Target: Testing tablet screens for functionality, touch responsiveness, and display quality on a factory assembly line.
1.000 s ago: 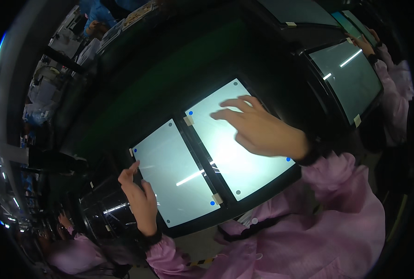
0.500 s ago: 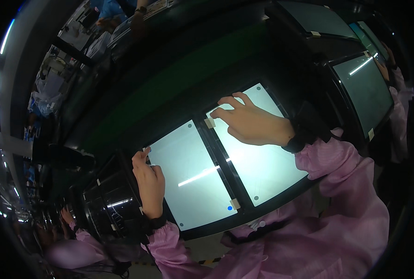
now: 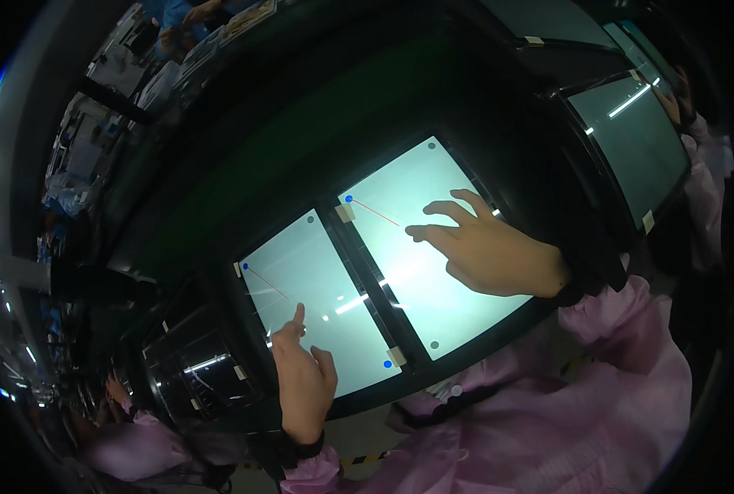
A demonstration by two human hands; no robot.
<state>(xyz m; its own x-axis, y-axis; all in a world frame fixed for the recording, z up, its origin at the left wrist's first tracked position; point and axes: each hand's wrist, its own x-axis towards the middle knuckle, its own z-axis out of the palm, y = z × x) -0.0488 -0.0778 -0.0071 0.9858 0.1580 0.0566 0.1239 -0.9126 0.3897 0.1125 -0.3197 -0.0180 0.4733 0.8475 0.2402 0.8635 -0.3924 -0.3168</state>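
Note:
Two lit, pale white-green touch screens lie side by side in black frames. On the left screen (image 3: 289,247) my left hand (image 3: 305,383) has its index finger stretched out, its other fingers loosely bent. A thin red line runs toward that fingertip from a blue dot (image 3: 246,267) at the upper left corner. Over the right screen (image 3: 429,313) my right hand (image 3: 499,255) has its fingers spread, the index fingertip at the end of another red line from a blue dot (image 3: 349,198). Neither hand holds anything. Grey dots mark other corners.
Beige tape tabs (image 3: 346,213) sit on the screen edges. More framed screens (image 3: 635,148) stand at the right, where another person's hand (image 3: 670,107) shows. Dark panels (image 3: 206,379) lie at the left, near another hand (image 3: 118,389). People in blue work at the far left.
Both hands have moved from the screens' upper left corners down and to the right. Red lines now trail from those corners, whose dots show blue.

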